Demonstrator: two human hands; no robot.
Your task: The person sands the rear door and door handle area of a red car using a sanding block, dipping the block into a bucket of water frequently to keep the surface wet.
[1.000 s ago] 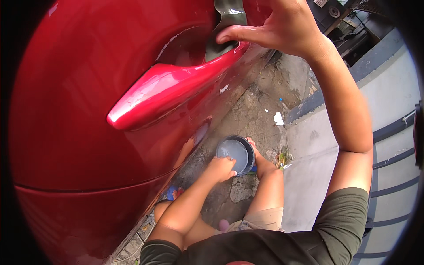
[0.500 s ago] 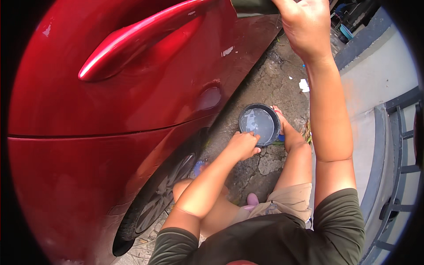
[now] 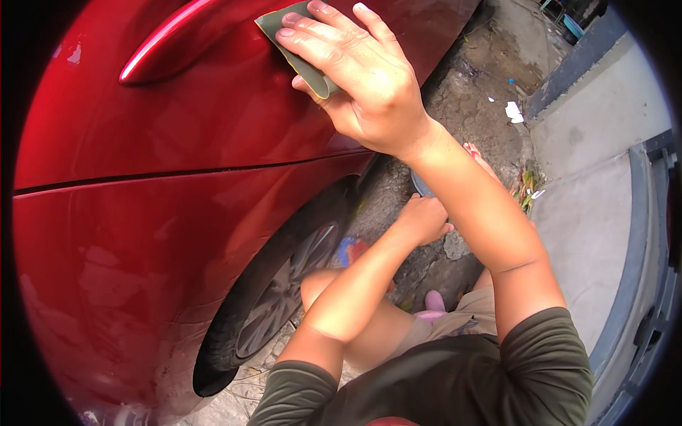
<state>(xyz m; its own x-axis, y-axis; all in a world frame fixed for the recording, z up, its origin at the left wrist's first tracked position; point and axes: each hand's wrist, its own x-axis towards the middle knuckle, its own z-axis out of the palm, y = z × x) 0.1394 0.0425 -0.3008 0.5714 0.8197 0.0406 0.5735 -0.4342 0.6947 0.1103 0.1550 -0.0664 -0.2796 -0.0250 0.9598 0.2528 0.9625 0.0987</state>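
My right hand holds a folded sheet of grey-green sandpaper, fingers laid over its face and thumb tucked at its lower edge. The sheet is up by the glossy red car body panel, just right of the raised door handle; whether it touches the paint I cannot tell. Lower down, my left hand is closed at the rim of a dark round basin. My right forearm hides most of that basin, and earlier it showed cloudy water inside.
The car's wheel is at my left knee, with a blue and red item beside it. Cracked, wet concrete runs between the car and a grey wall. White scraps lie near the wall. A dark metal grille stands far right.
My right hand has come down and left with the sandpaper, now across the car's side. My view has shifted, and my left hand stays by the basin's rim.
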